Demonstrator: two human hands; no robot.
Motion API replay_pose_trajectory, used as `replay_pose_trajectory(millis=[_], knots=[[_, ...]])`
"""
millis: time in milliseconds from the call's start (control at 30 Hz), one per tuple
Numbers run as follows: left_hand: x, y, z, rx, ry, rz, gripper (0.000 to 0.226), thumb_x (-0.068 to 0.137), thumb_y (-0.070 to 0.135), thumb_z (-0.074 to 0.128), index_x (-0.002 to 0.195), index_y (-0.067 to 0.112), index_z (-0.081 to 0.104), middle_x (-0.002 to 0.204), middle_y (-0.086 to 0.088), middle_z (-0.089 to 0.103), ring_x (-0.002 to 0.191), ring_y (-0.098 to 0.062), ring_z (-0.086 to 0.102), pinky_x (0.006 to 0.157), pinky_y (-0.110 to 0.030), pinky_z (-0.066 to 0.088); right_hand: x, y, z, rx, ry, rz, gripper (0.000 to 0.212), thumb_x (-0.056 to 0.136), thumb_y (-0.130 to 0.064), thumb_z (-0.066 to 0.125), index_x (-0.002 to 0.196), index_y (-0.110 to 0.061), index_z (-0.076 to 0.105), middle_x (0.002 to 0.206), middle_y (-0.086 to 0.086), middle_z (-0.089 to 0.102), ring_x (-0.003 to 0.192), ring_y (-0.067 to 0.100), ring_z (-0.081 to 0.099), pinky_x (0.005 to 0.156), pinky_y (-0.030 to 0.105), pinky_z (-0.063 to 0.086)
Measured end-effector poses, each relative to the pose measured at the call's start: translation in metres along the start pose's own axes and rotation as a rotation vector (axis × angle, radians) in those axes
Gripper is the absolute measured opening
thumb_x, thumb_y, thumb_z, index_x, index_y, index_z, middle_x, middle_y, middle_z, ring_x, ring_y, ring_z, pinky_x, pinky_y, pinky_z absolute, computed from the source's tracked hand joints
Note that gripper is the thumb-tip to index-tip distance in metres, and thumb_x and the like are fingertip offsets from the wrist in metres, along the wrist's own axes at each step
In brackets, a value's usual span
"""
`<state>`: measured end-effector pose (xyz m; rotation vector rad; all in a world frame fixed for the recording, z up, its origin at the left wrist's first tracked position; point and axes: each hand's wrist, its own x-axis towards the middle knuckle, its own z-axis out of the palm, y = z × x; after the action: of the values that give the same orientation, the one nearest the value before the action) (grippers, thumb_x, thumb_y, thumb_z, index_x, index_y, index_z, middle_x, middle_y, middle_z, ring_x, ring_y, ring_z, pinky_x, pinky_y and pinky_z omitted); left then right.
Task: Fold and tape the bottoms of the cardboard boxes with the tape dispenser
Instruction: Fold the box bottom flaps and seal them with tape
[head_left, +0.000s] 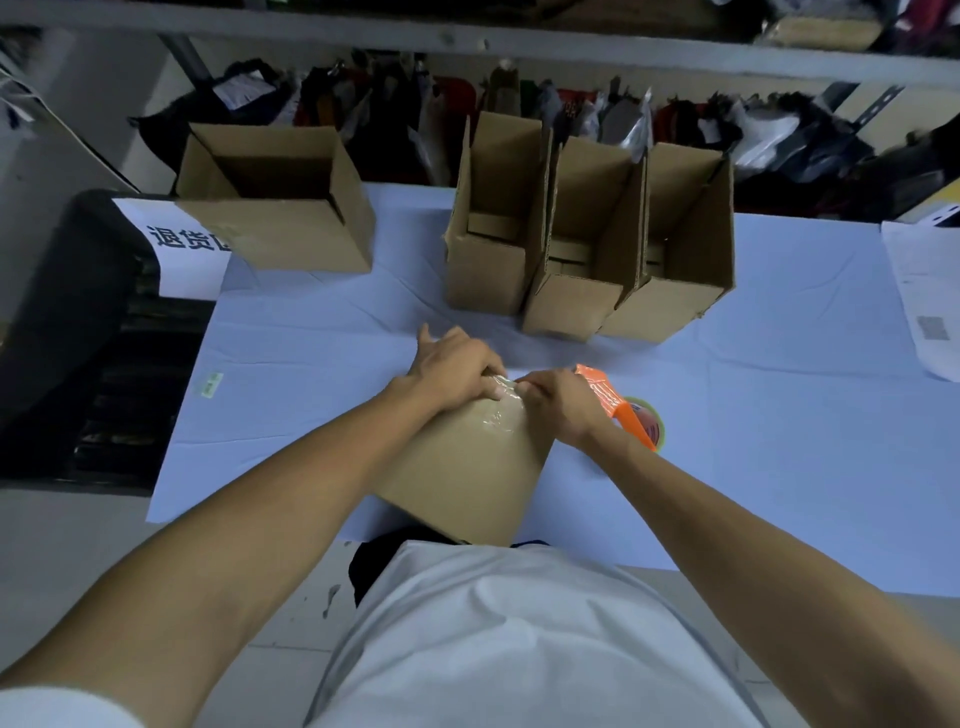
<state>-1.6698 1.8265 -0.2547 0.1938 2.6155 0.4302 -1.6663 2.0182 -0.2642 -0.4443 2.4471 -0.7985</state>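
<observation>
Right now the cardboard box (467, 473) sits low in the centre of the frame, tilted against my body, with its far end up where both hands meet. My left hand (457, 371) curls over that far edge, fingers pressing down on the clear tape (501, 410) — crinkled and shiny there. My right hand (558, 408) is closed around the orange tape dispenser (621, 408), its roll peeking out just beyond my wrist, right of centre.

What could go wrong, I judge: the tape already looks wrinkled, so if I pull the dispenser off at an angle it may bunch further or lift off the seam; if my left fingers ease up, the strip could peel back and the flaps spring open.

Further up the blue table cover (779, 364), three open boxes (587, 244) stand clustered above centre, touching one another. Another open box (280, 202) sits apart in the upper left, beside a white sign (176, 244).
</observation>
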Motion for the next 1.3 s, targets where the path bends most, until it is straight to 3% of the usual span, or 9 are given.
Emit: replay_pose_trajectory(millis=[100,167,333,500,567,700,867,1000,1300], knots=[[0.004,0.002,-0.010,0.065,-0.122,-0.070,0.034,0.083,0.062,0.061,0.107,0.041,0.071,0.118,0.008,0.064,0.127,-0.028,0.038,0.109,-0.069,0.007,0.003,-0.007,-0.014,-0.155,-0.141,0.021,0.031,0.103,-0.020,0.043,0.075,-0.024,0.054,0.071,-0.008,0.052,0.071,0.017,0.049,0.054,0.008,0.035],[0.008,0.003,-0.015,0.143,-0.204,-0.096,0.040,0.083,0.066,0.056,0.105,0.035,0.070,0.123,0.001,0.060,0.131,-0.032,0.032,0.107,-0.071,0.005,0.007,-0.011,-0.019,-0.243,-0.216,0.009,0.016,0.099,-0.015,0.049,0.100,-0.017,0.065,0.094,-0.001,0.064,0.087,0.023,0.055,0.055,0.010,0.033],[-0.003,-0.003,-0.002,0.075,0.025,0.055,0.036,0.081,0.060,0.063,0.108,0.037,0.070,0.123,0.011,0.054,0.133,-0.023,0.027,0.109,-0.070,0.003,0.001,-0.013,-0.001,0.005,-0.117,-0.033,0.033,0.100,-0.013,0.047,0.130,-0.013,0.061,0.125,0.009,0.065,0.113,0.028,0.060,0.093,0.031,0.045],[0.001,-0.002,-0.014,0.116,-0.164,-0.148,0.046,0.075,0.077,0.054,0.086,0.035,0.071,0.122,-0.001,0.054,0.138,-0.036,0.020,0.105,-0.075,-0.003,0.010,-0.002,-0.005,0.052,-0.244,0.152,0.030,0.105,-0.025,0.037,0.091,-0.011,0.059,0.091,0.004,0.060,0.088,0.024,0.054,0.067,0.027,0.041],[0.007,-0.001,-0.016,0.154,-0.221,-0.138,0.050,0.079,0.076,0.050,0.103,0.037,0.069,0.140,-0.004,0.044,0.143,-0.038,0.009,0.103,-0.075,-0.006,0.015,-0.004,-0.007,0.015,-0.260,0.137,0.027,0.103,-0.021,0.039,0.096,-0.010,0.062,0.096,0.007,0.064,0.089,0.026,0.056,0.069,0.030,0.043],[-0.003,-0.003,0.003,0.009,-0.152,-0.055,0.034,0.092,0.056,0.050,0.121,0.041,0.061,0.145,0.003,0.039,0.144,-0.035,0.007,0.107,-0.072,0.000,0.007,0.000,0.011,0.039,-0.107,0.035,0.029,0.102,-0.018,0.042,0.120,-0.014,0.063,0.117,0.006,0.065,0.105,0.025,0.059,0.084,0.031,0.044],[0.000,0.014,-0.002,0.103,-0.135,-0.242,0.037,0.088,0.062,0.051,0.118,0.043,0.063,0.144,-0.004,0.038,0.144,-0.037,0.009,0.107,-0.072,0.000,0.009,0.002,0.002,0.032,-0.172,0.175,0.038,0.105,-0.037,0.036,0.075,-0.021,0.053,0.086,0.001,0.057,0.086,0.023,0.054,0.071,0.031,0.041],[-0.013,0.025,0.005,0.052,0.132,-0.323,0.042,0.076,0.063,0.066,0.109,0.037,0.070,0.136,0.000,0.045,0.134,-0.029,0.023,0.110,-0.055,0.018,0.008,-0.001,-0.008,-0.076,-0.168,0.169,0.035,0.104,-0.038,0.041,0.078,-0.020,0.057,0.081,0.002,0.056,0.076,0.019,0.050,0.062,0.028,0.036],[-0.070,0.007,0.034,-0.352,0.173,-0.488,0.092,0.073,0.056,0.071,0.146,0.036,0.019,0.143,-0.009,0.033,0.128,-0.035,0.039,0.096,-0.045,0.040,-0.014,0.021,0.023,0.377,-0.139,0.280,0.052,0.089,-0.069,0.048,0.102,-0.022,0.068,0.092,-0.004,0.062,0.089,0.019,0.060,0.078,0.034,0.053]])
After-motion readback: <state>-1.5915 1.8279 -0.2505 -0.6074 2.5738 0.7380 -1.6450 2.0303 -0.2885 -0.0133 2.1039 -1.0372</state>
